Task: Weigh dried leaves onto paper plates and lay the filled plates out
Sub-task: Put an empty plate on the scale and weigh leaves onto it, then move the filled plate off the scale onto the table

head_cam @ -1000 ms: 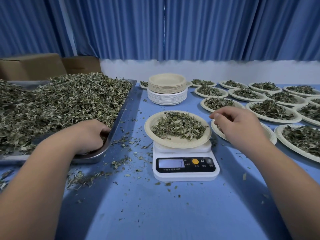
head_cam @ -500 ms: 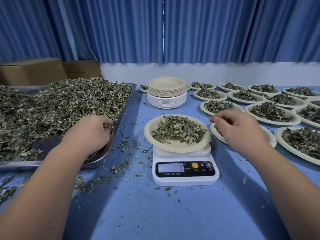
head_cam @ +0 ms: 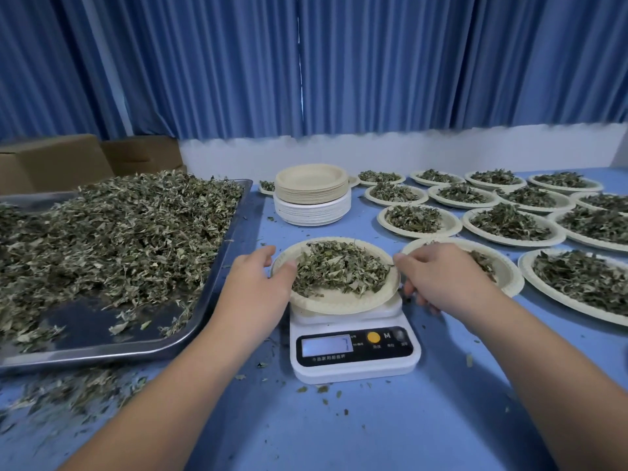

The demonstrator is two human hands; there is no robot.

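Head view: left hand [head_cam: 253, 283], right hand [head_cam: 438, 277] grip plate [head_cam: 339, 299]; scale [head_cam: 355, 367] reads "M".

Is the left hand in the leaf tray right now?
No. The left hand grips the left rim of the plate sitting on the scale, outside the tray.

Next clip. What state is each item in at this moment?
plate on the scale: filled with leaves, gripped at both rims.
left hand: grips the plate's left rim.
right hand: grips the plate's right rim.
scale: display lit, reading unreadable.
metal tray: heaped with leaves, near corner bare.
plate stack: empty, unused.
plates at right: filled, laid out.
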